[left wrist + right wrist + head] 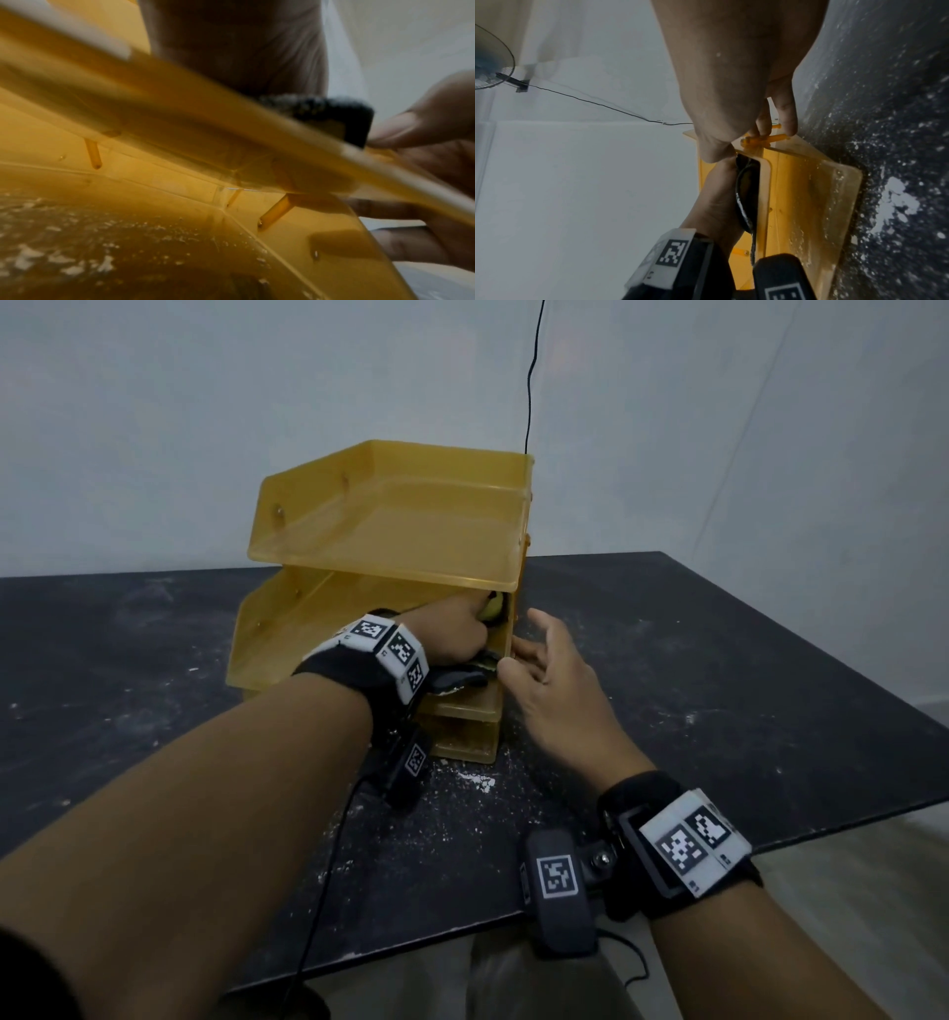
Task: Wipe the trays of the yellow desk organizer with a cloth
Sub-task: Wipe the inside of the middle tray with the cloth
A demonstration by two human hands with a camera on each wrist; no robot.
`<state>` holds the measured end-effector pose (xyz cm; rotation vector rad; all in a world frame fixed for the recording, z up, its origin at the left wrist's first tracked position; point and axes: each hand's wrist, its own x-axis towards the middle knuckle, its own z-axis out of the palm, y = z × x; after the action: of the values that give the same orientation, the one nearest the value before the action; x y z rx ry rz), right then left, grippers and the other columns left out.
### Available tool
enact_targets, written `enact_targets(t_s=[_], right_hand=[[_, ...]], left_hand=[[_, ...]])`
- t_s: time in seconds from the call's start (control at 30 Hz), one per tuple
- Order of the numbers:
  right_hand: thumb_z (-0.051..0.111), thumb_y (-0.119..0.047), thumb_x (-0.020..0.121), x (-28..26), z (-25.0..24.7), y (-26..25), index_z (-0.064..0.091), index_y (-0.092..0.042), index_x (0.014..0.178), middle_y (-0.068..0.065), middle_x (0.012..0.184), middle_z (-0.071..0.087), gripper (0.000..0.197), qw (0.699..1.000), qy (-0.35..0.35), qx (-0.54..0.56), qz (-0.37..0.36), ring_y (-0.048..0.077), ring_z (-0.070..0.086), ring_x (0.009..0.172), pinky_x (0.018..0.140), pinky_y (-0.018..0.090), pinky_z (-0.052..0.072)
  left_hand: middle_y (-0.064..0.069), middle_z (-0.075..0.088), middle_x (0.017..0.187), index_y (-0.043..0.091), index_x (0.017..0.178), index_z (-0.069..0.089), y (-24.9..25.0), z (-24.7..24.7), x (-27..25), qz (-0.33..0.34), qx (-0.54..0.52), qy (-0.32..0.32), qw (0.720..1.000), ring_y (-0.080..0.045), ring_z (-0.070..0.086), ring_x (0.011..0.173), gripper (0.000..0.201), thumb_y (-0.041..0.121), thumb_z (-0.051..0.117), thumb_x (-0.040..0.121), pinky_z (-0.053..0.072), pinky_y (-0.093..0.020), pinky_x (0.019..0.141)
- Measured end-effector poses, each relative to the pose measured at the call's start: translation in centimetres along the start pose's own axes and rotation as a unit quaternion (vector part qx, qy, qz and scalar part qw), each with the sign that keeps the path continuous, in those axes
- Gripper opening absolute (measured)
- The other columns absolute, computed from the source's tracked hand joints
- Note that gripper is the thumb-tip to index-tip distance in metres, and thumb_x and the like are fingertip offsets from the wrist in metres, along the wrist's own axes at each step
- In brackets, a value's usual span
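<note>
One yellow organizer [390, 526] of three trays, left hand [457, 634] clutching one cloth [490, 611] inside, right hand [554, 680] spread against its side.

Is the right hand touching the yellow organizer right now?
Touching. The right wrist view shows the right hand with its fingers on the pegs at the yellow organizer's side wall; the head view agrees.

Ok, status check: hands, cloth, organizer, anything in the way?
Left hand inside the middle tray, gripping the cloth. Right hand open, fingers steadying the organizer on its right side. White crumbs in the bottom tray and on the table.
</note>
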<state>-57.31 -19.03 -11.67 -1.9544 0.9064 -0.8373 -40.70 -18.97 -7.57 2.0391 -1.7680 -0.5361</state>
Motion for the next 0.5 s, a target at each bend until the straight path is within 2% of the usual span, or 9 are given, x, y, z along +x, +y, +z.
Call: enact_targets(t_s=[0.07,0.13,0.2,0.27,0.3,0.37,0.43,0.5], right_hand=[[0.058,-0.029,0.098,0.0,0.1,0.1,0.022,-0.023,0.157,0.005,0.15,0.05,0.07,1.0,0.004,-0.001,0.0,0.004,0.052,0.121,0.097,0.024,0.043],[0.059,-0.028,0.098,0.1,0.2,0.1,0.023,-0.023,0.157,0.004,0.149,0.051,0.069,1.0,0.007,-0.001,-0.002,0.005,0.053,0.121,0.096,0.024,0.043],[0.06,-0.027,0.097,0.1,0.1,0.2,0.024,-0.024,0.156,0.003,0.147,0.053,0.069,1.0,0.008,0.009,0.0,0.004,0.055,0.119,0.094,0.022,0.043],[0.062,-0.027,0.096,0.2,0.0,0.3,0.025,-0.025,0.155,0.003,0.145,0.054,0.07,0.999,0.008,0.035,0.009,0.005,0.058,0.121,0.094,0.021,0.046],[0.064,-0.027,0.095,0.3,0.0,0.4,0.025,-0.025,0.155,0.003,0.145,0.055,0.071,0.999,0.007,0.046,0.012,0.006,0.059,0.121,0.094,0.021,0.047],[0.065,-0.026,0.094,0.4,0.1,0.4,0.026,-0.026,0.155,0.002,0.143,0.056,0.072,0.999,0.009,0.052,0.012,0.006,0.06,0.121,0.094,0.021,0.048],[0.066,-0.027,0.093,0.5,0.1,0.4,0.026,-0.026,0.154,0.002,0.143,0.057,0.073,0.999,0.012,0.05,0.008,0.007,0.06,0.121,0.094,0.022,0.049],[0.066,-0.028,0.094,0.6,0.1,0.4,0.027,-0.025,0.154,0.002,0.143,0.056,0.072,0.999,0.011,0.05,0.007,0.008,0.06,0.122,0.096,0.025,0.05]], left_hand=[[-0.016,0.054,0.135,0.021,0.149,0.029,-0.4,0.1,-0.1,0.008,-0.009,0.001,1.0,-0.031,0.055,0.113,0.064,0.004,0.041,0.089,0.045,-0.04,0.099],[-0.009,0.053,0.139,0.021,0.148,0.033,-0.8,0.1,-0.5,0.023,-0.027,-0.006,0.999,-0.025,0.052,0.12,0.062,0.002,0.043,0.091,0.04,-0.031,0.097],[-0.002,0.05,0.144,0.023,0.15,0.033,-1.6,0.0,-1.5,0.047,-0.098,-0.025,0.994,-0.016,0.05,0.128,0.066,-0.006,0.046,0.092,0.038,-0.024,0.097],[0.005,0.056,0.137,0.024,0.148,0.037,-2.4,-0.2,-2.8,0.076,-0.202,-0.049,0.975,0.001,0.056,0.119,0.071,-0.017,0.045,0.09,0.046,-0.016,0.092],[0.008,0.06,0.131,0.023,0.146,0.039,-3.0,-0.3,-3.1,0.074,-0.244,-0.05,0.966,0.003,0.06,0.112,0.071,-0.02,0.045,0.089,0.049,-0.015,0.087],[0.003,0.064,0.126,0.023,0.141,0.041,-3.2,-0.5,-3.2,0.056,-0.244,-0.021,0.968,-0.006,0.065,0.107,0.064,-0.016,0.045,0.091,0.051,-0.019,0.082],[-0.004,0.063,0.123,0.016,0.138,0.045,-2.9,-0.5,-2.3,0.025,-0.145,0.046,0.988,-0.017,0.061,0.107,0.05,-0.007,0.045,0.093,0.044,-0.023,0.085],[-0.011,0.061,0.12,0.012,0.128,0.051,-2.3,-0.3,-1.1,-0.016,-0.084,0.07,0.994,-0.024,0.055,0.106,0.038,-0.001,0.042,0.094,0.04,-0.028,0.087]])
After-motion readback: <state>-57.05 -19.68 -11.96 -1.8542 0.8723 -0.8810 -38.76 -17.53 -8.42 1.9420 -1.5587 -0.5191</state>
